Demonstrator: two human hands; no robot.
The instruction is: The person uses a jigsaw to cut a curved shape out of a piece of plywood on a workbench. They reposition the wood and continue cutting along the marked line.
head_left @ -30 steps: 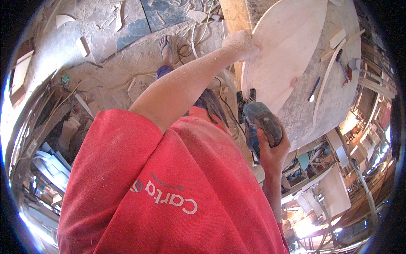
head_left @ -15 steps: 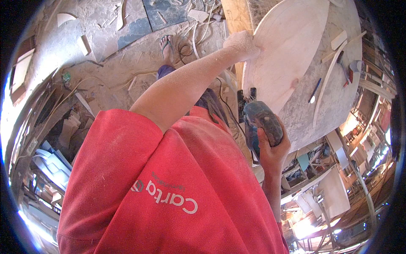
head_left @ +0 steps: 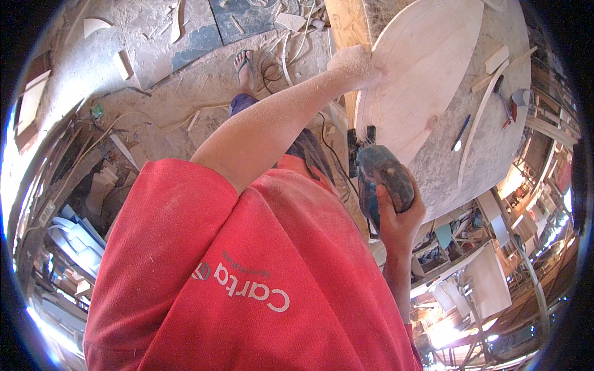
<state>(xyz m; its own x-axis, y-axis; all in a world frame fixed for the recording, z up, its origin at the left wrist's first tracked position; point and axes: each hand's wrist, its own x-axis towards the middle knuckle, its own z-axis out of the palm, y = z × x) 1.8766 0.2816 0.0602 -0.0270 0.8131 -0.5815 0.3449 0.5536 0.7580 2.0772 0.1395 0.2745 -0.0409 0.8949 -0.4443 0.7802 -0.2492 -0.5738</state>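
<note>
A dark power tool (head_left: pixel 388 173) is gripped by the fingers of the right hand (head_left: pixel 401 213) near a pale board (head_left: pixel 427 74), whose edge is touched by the left hand (head_left: pixel 352 66), its finger closure not discernible.

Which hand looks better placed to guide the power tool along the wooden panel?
Likely the right hand: it grips the power tool beside the wooden panel, while the left hand rests on the panel's edge, away from the tool.

Your shirt (head_left: pixel 309 241) is red with white lettering (head_left: pixel 252 292); the tool (head_left: pixel 385 170) in your right hand (head_left: pixel 402 213) is dark grey and blue-green; the board (head_left: pixel 424 68) by your left hand (head_left: pixel 354 67), pale tan.
</note>
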